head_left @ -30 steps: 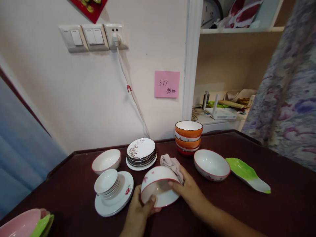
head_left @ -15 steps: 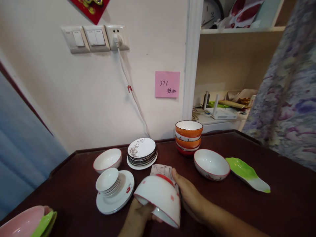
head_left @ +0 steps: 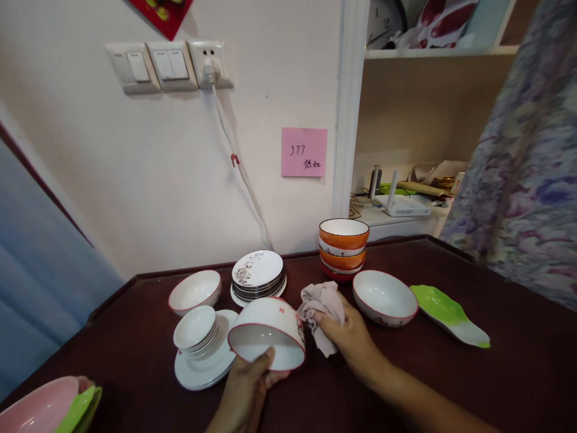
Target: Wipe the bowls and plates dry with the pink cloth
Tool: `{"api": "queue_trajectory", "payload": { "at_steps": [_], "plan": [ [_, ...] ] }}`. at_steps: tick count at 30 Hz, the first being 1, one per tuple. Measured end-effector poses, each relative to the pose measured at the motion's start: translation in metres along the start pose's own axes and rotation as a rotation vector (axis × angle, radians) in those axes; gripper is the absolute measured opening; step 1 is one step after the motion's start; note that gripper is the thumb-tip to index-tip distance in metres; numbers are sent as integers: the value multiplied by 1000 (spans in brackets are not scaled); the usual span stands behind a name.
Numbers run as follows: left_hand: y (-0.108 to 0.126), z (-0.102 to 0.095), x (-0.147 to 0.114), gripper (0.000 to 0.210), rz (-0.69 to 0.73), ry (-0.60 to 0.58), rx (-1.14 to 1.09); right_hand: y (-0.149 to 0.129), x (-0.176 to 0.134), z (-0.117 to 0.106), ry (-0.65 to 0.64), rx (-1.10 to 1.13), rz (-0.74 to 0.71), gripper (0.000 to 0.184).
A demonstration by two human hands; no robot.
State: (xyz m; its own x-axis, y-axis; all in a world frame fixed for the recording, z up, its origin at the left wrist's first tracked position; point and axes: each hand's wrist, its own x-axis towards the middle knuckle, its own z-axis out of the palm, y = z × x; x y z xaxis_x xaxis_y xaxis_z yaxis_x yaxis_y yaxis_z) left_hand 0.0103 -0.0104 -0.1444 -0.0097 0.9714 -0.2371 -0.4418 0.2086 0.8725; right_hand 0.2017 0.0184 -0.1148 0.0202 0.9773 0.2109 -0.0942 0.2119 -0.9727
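A white bowl [head_left: 270,328] with a red rim and small red marks is tilted above the table, its opening facing me. My left hand [head_left: 255,379] grips its lower rim, thumb inside and fingers underneath. Just right of the bowl, my right hand [head_left: 345,328] clutches a crumpled pale pink cloth [head_left: 322,310]; a small gap parts the cloth from the bowl. Behind the held bowl stands a stack of patterned plates [head_left: 258,270]. To its left, small white bowls [head_left: 196,328] are stacked on white plates [head_left: 202,376].
Red-rimmed bowls stand at left [head_left: 196,291] and right [head_left: 385,297]. Stacked orange bowls [head_left: 344,246] sit near the wall. A green leaf-shaped dish [head_left: 446,313] lies at the right, and pink and green dishes [head_left: 45,409] at the front left of the dark table [head_left: 148,361].
The bowl has turned from rim-down to opening toward me and shifted left and up. The cloth and my right hand have come away from its side.
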Motion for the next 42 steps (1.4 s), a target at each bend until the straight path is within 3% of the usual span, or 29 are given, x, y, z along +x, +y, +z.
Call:
{"api": "queue_trajectory", "payload": {
  "at_steps": [4, 8, 10, 13, 17, 21, 26, 31, 35, 38, 42],
  "plan": [
    [0, -1, 2, 78, 8, 34, -16, -6, -5, -1, -3, -140, 13, 48],
    [1, 2, 4, 76, 17, -30, -52, -4, -15, 5, -239, -107, -22, 71],
    [1, 3, 2, 74, 26, -93, -74, 2, -19, 12, -291, -57, -28, 75],
    [-1, 4, -2, 74, 5, -155, -50, 13, -24, 24, -211, 144, 74, 70],
    [-5, 4, -3, 79, -4, -174, 48, 19, -19, 25, -28, 287, 259, 48],
    [-8, 6, 0, 79, 60, -112, 152, 10, -2, 6, 138, 171, 196, 38],
    [-9, 4, 1, 70, 38, -141, 257, 11, -1, 3, 70, 20, -3, 35],
    [-11, -1, -1, 69, -6, -113, 91, 26, -21, 28, 15, 186, 201, 45],
    [-9, 0, -1, 68, -26, -181, 129, 25, -18, 27, -18, 248, 308, 39],
    [-10, 2, 1, 77, 49, -165, 242, 18, -6, 14, 71, 202, 214, 32],
    [-13, 1, 6, 87, 161, -92, 338, 7, -2, 1, 65, -37, -153, 31]
  ]
}}
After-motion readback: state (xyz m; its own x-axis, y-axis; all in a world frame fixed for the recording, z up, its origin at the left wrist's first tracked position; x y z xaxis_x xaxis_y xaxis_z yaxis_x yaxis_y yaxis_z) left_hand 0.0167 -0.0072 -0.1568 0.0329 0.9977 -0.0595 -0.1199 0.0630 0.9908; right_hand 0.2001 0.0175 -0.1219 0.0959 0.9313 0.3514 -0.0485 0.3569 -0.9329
